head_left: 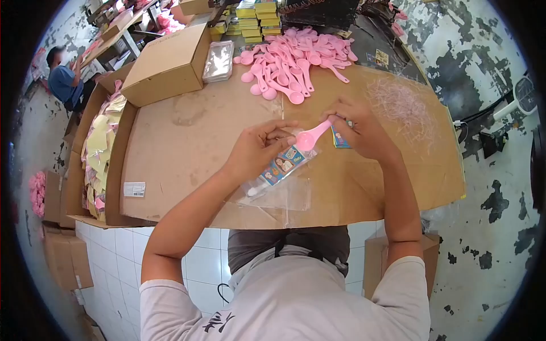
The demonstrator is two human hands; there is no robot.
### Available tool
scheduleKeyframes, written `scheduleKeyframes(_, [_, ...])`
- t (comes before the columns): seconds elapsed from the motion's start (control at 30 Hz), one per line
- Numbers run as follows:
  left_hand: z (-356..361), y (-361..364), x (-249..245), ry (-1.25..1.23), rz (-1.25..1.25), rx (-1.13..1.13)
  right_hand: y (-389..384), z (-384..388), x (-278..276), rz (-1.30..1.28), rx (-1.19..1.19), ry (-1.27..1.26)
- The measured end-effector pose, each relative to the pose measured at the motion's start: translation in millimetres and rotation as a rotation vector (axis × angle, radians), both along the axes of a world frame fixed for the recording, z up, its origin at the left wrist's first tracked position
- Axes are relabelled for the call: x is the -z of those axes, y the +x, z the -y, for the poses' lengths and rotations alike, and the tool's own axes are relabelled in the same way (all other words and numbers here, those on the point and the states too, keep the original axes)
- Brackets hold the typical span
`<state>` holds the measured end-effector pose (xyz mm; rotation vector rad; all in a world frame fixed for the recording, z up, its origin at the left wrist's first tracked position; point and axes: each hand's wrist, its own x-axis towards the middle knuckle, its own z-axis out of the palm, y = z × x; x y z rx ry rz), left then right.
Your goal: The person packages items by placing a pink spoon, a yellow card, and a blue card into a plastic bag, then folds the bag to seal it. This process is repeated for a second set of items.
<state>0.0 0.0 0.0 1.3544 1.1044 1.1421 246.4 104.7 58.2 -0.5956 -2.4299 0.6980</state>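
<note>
A pink spoon (307,140) is between my two hands, its round bowl to the left at the mouth of a clear plastic bag (263,184). A printed card (283,165) shows inside the bag. My left hand (264,146) is closed on the bag's upper edge beside the spoon bowl. With my right hand (359,129) I grip the end of the spoon's handle. Partly hidden under my right hand lie some small printed cards (340,140). More clear plastic (293,196) lies flat below the bag.
Pink spoons (296,59) are heaped at the back, beside clear bags (219,61) and stacked cards (248,24). A closed carton (168,65) stands back left; an open box (128,149) of packed items is at left. Plastic strands (404,108) lie right. A person (65,84) sits far left.
</note>
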Motion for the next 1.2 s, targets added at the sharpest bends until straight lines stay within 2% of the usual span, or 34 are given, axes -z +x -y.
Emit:
scheduleKeyframes(0.37, [-0.1,2.2,-0.1,-0.001,-0.005,0.019,-3.7,-1.8,3.7,-0.055,0.048,0.088])
scheduleKeyframes(0.57, [1.6,5.5,-2.5,-0.023,0.092,0.021,-15.1,11.3,4.6,-0.032,-0.027,0.043])
scheduleKeyframes(0.67, [-0.9,5.9,3.2,-0.027,0.142,-0.018,-31.6,27.4,11.4,-0.177,0.103,-0.046])
scheduleKeyframes(0.77, [-1.7,5.7,5.6,-0.043,0.233,0.005,-43.7,37.1,33.4,-0.251,0.063,-0.228])
scheduleKeyframes(0.87, [-1.3,-4.0,0.5,-0.130,0.116,0.054,-51.1,47.1,40.7,-0.422,-0.268,-0.817])
scheduleKeyframes(0.93, [-0.2,-3.4,-2.7,-0.124,0.240,0.066,-44.4,39.1,15.3,-0.506,-0.375,-0.892])
scheduleKeyframes(1.0, [2.2,-2.6,-7.0,-0.139,0.331,0.098,-36.5,28.5,5.9,-0.491,-0.407,-0.869])
scheduleKeyframes(1.07, [3.9,-3.3,-12.3,-0.173,0.378,0.153,-31.9,20.8,8.6,-0.387,-0.363,-0.743])
scheduleKeyframes(1.17, [-2.1,-6.8,4.0,-0.143,0.355,0.264,-31.0,25.7,-10.3,-0.098,-0.345,-0.161])
scheduleKeyframes(1.2, [-1.4,-5.8,2.4,-0.110,0.355,0.230,-32.4,29.9,-18.0,-0.124,-0.301,-0.109])
